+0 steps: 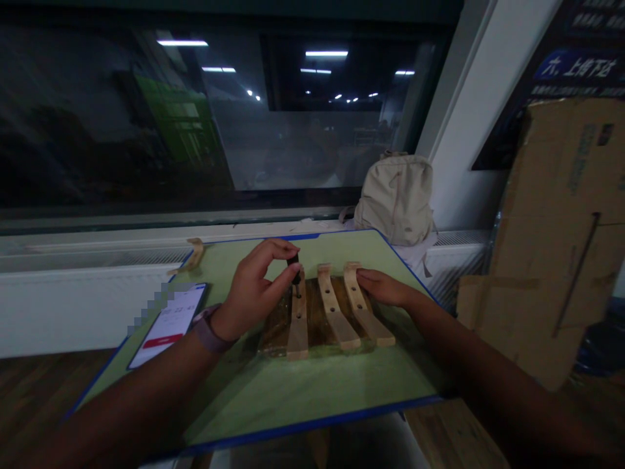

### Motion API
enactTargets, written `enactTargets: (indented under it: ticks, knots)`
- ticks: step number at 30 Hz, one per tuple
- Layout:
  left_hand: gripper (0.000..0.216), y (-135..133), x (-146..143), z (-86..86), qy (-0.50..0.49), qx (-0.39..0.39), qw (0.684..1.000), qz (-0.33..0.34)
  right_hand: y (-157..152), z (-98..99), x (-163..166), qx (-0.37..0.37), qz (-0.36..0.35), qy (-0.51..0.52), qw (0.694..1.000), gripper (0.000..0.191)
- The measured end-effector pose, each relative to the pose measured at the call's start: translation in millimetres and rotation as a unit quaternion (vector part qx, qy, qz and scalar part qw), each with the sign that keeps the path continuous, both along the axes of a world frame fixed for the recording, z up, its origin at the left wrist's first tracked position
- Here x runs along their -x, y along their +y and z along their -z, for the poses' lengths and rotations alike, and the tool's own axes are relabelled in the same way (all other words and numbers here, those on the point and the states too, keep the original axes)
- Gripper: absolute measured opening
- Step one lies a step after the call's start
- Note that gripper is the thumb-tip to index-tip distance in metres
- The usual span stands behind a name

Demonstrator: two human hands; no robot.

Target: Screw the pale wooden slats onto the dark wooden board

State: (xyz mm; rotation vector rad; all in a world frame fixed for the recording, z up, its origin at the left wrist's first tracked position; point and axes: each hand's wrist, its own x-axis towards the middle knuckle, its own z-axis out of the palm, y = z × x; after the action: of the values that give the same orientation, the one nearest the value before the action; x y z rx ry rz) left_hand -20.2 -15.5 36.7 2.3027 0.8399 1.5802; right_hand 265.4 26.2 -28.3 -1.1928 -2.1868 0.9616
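My left hand [256, 281] is closed in a pinch on a small dark knob-like piece [293, 264], held over the top of the leftmost of three pale wooden slats [297, 319]. The slats lie side by side on a darker wooden base [316, 320] on a green board with a blue edge [312, 384]. My right hand [383, 286] rests on the right side of the rightmost slat [364, 306], fingers stretched out and pressing flat. Each slat has small holes along it.
A phone [168, 324] with a lit screen lies on the board's left. A loose wooden piece [193, 256] sits at the far left corner. A beige backpack [396, 195] leans by the window; cardboard boxes [556, 241] stand at right.
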Motion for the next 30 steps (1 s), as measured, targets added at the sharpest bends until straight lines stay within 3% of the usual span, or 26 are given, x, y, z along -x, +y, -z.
enactTargets:
  ticks: [4, 11, 18, 24, 30]
  knots:
    - [0.010, -1, -1, -2.4, 0.009, -0.067, 0.997, -0.040, 0, 0.0, 0, -0.009, -0.004, 0.008, 1.000, 0.046]
    - [0.014, -1, -2, 4.2, -0.004, 0.015, 1.000, 0.003, 3, 4.1, -1, -0.012, -0.001, 0.008, 1.000, 0.043]
    - [0.013, 0, -5, 6.1, -0.027, -0.069, 0.997, -0.029, 3, 4.2, -1, -0.008, -0.002, -0.004, 1.000, 0.046]
    - [0.021, -7, -8, 8.6, -0.027, -0.027, 0.999, -0.015, 2, 3.5, 0, -0.020, 0.007, -0.005, 1.000, 0.045]
    - [0.020, -1, -7, 8.7, -0.042, -0.076, 0.995, -0.041, 2, 2.0, 0, -0.032, 0.003, -0.013, 0.999, 0.046]
